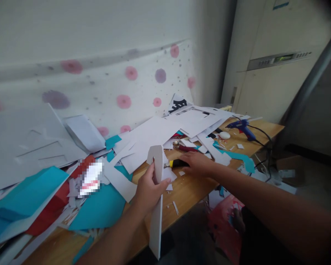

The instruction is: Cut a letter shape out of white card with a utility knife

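Observation:
My left hand [150, 187] grips a long white foam board strip [156, 221], with fingers on one side and thumb on the other. The strip stands on edge, with a rounded top and a small hole near it. To the right, my right hand [194, 163] is closed around the end of a black-handled tool [177, 163] with a yellow collar. This tool points toward the strip; its metal tip is partly hidden, so its exact kind cannot be told. Small white offcuts [169, 175] lie below the tool. Red-handled pliers [186, 148] rest just beyond my right hand.
White sheets [160, 129] and turquoise pieces [99, 208] cover much of the wooden table [187, 195]. A blue glue gun [241, 127] with a black cord stands at the far right, near a white oval object [224, 135]. A red plastic bag [226, 221] sits below the table edge.

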